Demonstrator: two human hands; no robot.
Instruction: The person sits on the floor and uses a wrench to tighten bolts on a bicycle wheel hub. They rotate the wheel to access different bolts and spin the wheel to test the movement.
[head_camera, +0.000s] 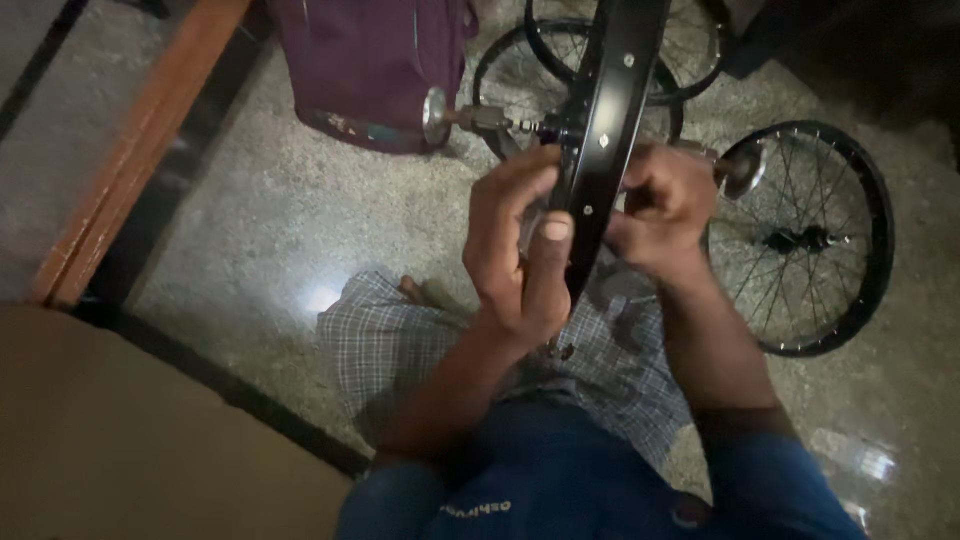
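Floor of speckled polished stone spread under me, with a reddish wooden beam slanting across its upper left and a plain tan surface filling the lower left corner; a purple bag sat at the top, just left of the wheel I held; a finished black spoked wheel lay flat on the floor to my right, and two more spoked wheels lay overlapping at the top, partly hidden behind my work; my checked cloth covered my lap, with the blue of my shirt below it; the black wheel rim stood edge-on between my hands, upright and leaning slightly to the right at its top, raised above my lap; its axle stuck out on both sides, ending in a round metal cap on the left and another cap on the right; my left hand was closed on the rim, thumb pressed flat on its outer face and fingers curled behind its left edge; my right hand was bunched in a loose fist against the rim's right side near the hub, though I could not tell what its fingers pinched.
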